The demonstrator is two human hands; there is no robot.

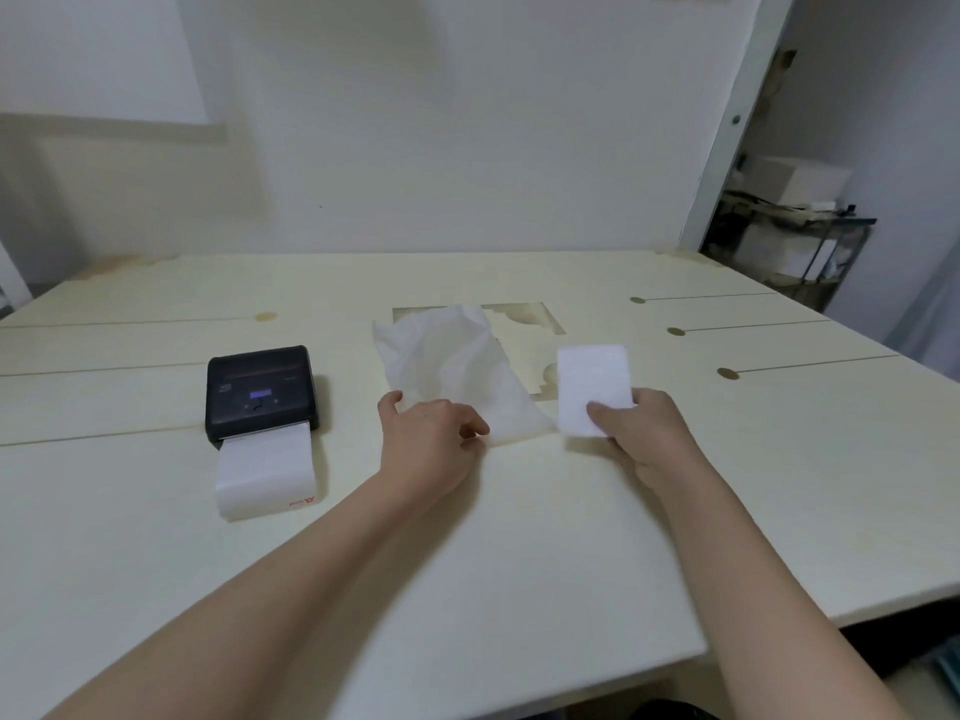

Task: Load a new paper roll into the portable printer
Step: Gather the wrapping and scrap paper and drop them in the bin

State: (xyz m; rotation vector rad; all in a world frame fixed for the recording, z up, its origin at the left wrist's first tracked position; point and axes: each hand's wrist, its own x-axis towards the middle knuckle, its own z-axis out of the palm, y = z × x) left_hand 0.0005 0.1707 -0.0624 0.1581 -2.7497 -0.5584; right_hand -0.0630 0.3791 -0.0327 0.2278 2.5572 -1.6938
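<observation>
A black portable printer (261, 391) sits on the pale table at the left, lid shut, with a wide strip of white paper (266, 469) coming out of its front. My right hand (640, 433) grips a white block of new paper (594, 387) by its near edge, just above the table. My left hand (427, 433) rests on the near corner of a crumpled clear plastic wrapper (451, 371) lying between the printer and the paper block; its fingers pinch the wrapper's edge.
The table (519, 537) has a cut-out hole (524, 317) behind the wrapper and slots with round ends at the right. Its near edge runs diagonally at the lower right. A shelf with boxes (795, 236) stands beyond the far right corner.
</observation>
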